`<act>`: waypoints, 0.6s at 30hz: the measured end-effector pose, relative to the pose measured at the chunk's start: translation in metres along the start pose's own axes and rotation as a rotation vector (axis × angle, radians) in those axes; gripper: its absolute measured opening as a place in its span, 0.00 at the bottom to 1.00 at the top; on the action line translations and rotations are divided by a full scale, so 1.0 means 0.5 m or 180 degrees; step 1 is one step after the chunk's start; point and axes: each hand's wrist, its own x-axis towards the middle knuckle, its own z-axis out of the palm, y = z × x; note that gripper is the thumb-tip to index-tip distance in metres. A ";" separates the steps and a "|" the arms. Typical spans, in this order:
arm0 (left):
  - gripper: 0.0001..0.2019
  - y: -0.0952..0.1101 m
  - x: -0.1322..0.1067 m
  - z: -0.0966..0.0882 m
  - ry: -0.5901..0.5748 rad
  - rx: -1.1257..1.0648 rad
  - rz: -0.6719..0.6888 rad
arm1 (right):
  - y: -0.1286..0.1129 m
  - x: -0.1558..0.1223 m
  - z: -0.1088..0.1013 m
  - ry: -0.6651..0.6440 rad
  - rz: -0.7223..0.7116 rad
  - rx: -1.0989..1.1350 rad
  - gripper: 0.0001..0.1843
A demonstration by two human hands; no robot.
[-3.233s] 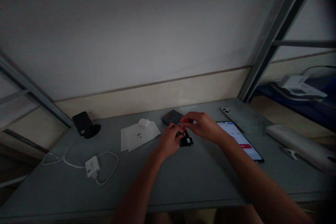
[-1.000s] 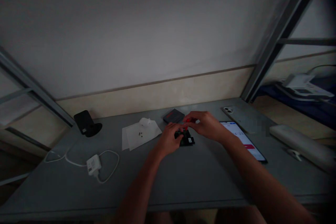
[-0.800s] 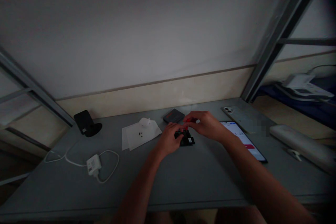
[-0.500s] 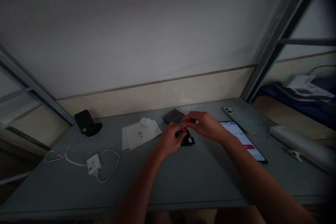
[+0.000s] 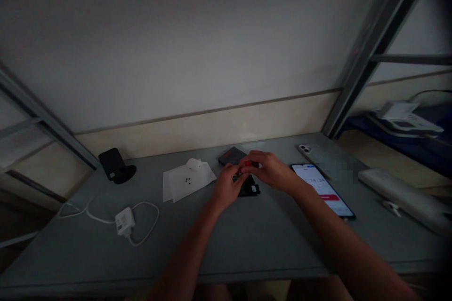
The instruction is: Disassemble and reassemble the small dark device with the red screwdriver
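My right hand point(image 5: 266, 169) pinches a red screwdriver point(image 5: 248, 163) between thumb and fingers, and most of the tool is hidden by them. Its lower end sits over a flat black electronic part point(image 5: 251, 189) with a small white label, lying on the desk. My left hand point(image 5: 228, 184) is closed at the far left side of that part, its fingertips meeting those of the right. What the left fingertips grip is hidden. Behind both hands lies a dark grey box point(image 5: 231, 155) with reddish print.
Left of the hands, white paper sheets point(image 5: 189, 188) bear several small dark screws point(image 5: 188, 181) and a white lump point(image 5: 193, 163). A white charger point(image 5: 125, 221) with cable and a black stand point(image 5: 115, 164) are further left. A lit phone point(image 5: 326, 193) and a pale phone point(image 5: 318, 157) lie right.
The view has shifted slightly. My right fingers have turned a little around the red screwdriver and sit closer to the left hand, and less of the red shows. The black part stays put.
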 end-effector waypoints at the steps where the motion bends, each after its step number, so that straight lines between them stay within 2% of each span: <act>1: 0.11 0.001 0.001 0.000 0.0004 -0.0013 0.0008 | 0.001 0.000 0.000 0.0028 -0.0010 0.0020 0.08; 5: 0.12 0.008 0.001 -0.002 -0.0041 -0.0038 0.0056 | 0.011 -0.002 -0.003 0.0099 -0.0064 0.0233 0.12; 10: 0.12 0.006 -0.002 -0.001 -0.0026 0.0085 0.0169 | 0.018 -0.003 -0.005 0.0101 0.0066 0.0239 0.07; 14: 0.12 -0.003 0.000 0.003 0.0079 0.0070 0.0076 | 0.016 -0.001 -0.003 0.0047 0.0140 0.0200 0.08; 18: 0.12 -0.001 0.003 0.002 0.0027 -0.0006 0.0092 | 0.016 -0.002 -0.006 0.0131 0.0056 0.0382 0.09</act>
